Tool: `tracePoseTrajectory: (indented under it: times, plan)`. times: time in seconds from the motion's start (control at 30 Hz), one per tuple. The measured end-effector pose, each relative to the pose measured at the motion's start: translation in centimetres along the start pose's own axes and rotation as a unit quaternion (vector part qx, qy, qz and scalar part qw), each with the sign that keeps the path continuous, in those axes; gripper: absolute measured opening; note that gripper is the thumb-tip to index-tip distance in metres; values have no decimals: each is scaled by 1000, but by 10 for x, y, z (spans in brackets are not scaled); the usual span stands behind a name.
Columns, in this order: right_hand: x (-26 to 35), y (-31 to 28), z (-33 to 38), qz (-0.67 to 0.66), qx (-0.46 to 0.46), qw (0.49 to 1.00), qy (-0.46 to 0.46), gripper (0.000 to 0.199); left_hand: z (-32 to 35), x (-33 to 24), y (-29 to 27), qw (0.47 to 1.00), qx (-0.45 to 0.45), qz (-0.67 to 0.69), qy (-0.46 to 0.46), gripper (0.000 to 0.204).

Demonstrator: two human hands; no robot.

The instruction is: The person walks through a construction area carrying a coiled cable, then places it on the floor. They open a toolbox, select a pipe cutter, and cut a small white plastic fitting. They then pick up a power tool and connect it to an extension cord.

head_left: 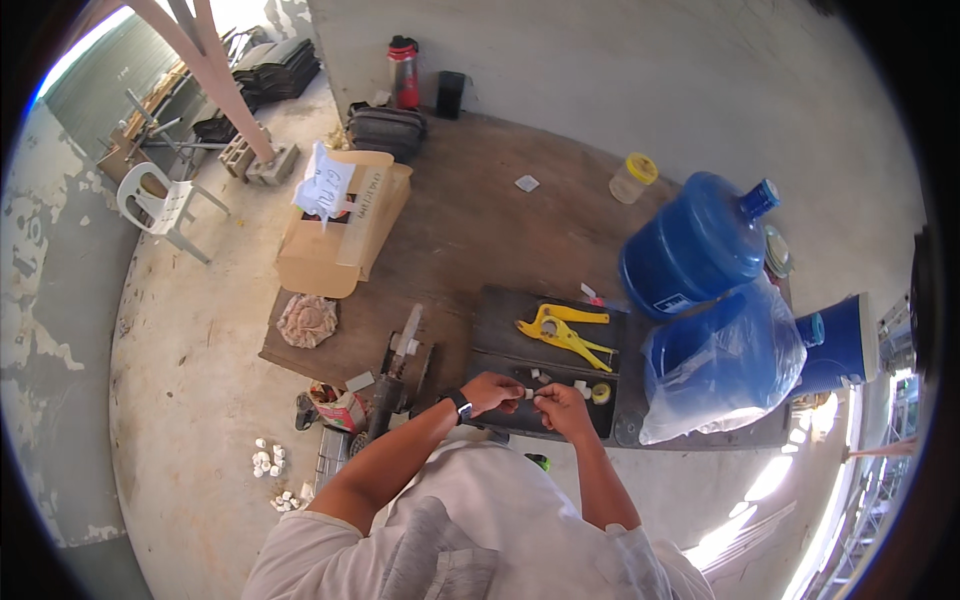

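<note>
- The tabletop (450, 220), brown and broad, carries everything at hand.
- Two blue water jugs (690, 245), one of them bagged in clear plastic, take up its right side.
- A dark board (490, 330) lies at the near edge, under the work.
- A yellow cutter (572, 343) rests on it beyond the hands, its handles spread.
- The left hand (493, 393) and right hand (563, 408) are close together, fingertips pinching one small piece (which grips harder, I cannot tell).
- A yellow-rimmed roll (600, 393) sits just right of the right hand.
- The white piece (529, 394) is between the fingertips, above the board; the step looks like turning or fitting it, and the next move probably calls for a steady left pinch and fine right-hand adjustment.
</note>
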State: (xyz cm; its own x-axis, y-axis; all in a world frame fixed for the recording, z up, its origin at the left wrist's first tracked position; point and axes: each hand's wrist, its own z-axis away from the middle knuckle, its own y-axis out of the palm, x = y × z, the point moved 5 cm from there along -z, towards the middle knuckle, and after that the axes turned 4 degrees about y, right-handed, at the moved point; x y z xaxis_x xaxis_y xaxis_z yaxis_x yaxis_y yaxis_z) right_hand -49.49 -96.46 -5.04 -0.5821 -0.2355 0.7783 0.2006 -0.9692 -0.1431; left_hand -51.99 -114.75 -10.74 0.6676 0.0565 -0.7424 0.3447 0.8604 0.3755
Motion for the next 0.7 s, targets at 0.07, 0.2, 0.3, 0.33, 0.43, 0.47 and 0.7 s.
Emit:
tracePoseTrajectory:
  times: [0.07, 0.2, 0.3, 0.33, 0.43, 0.47, 0.7]
  plan:
    - [-4, -2, -2, -36, 8, 998, 52, 12, 4, -13, 4, 986, 20, -154, 57, 30]
    - [-10, -5, -6, -83, 15, 994, 73, 12, 12, -26, 13, 961, 6, -255, 106, 29]
    - [-18, -8, -8, -139, 10, 982, 126, 11, 19, -39, 22, 870, -52, -407, 273, 30]
    - [-21, -10, -8, -169, 7, 975, 146, 11, 20, -40, 25, 860, -59, -404, 305, 31]
    - [-23, -12, -9, -188, 22, 970, 152, 11, 20, -39, 27, 856, -75, -380, 342, 34]
    - [-22, -12, -9, -171, 28, 975, 142, 11, 18, -36, 26, 873, -76, -362, 317, 35]
    - [-26, 7, -7, -191, 27, 974, 115, 14, 10, -30, 14, 896, -97, -365, 234, 40]
